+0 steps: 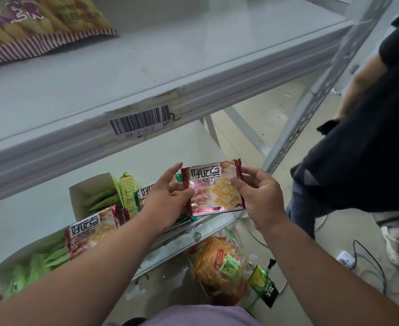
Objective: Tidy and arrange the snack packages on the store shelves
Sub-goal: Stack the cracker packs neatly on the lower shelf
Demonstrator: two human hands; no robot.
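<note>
A matching red-edged foil cracker packet (pixel 92 229) leans on the open white cardboard box of green sachets (pixel 92 196) on the lower white shelf (pixel 52 203). Left hand (pixel 168 198) and right hand (pixel 255 196) pinch opposite edges of a red-bordered glossy cracker packet (pixel 213 188) above that shelf's front. Best to stand it beside its twin, print forward.

"好吃点" on cracker packet (pixel 213 188), "D1-1-2-2" on barcode label (pixel 140 123)

You hold a red cracker packet (pixel 213 188) between both hands: your left hand (pixel 168 198) pinches its left edge, your right hand (pixel 256 194) grips its right edge. Below, a matching packet (pixel 92 229) lies on the lower shelf (pixel 189 142) beside an open box (pixel 95 194) of green sachets.
</note>
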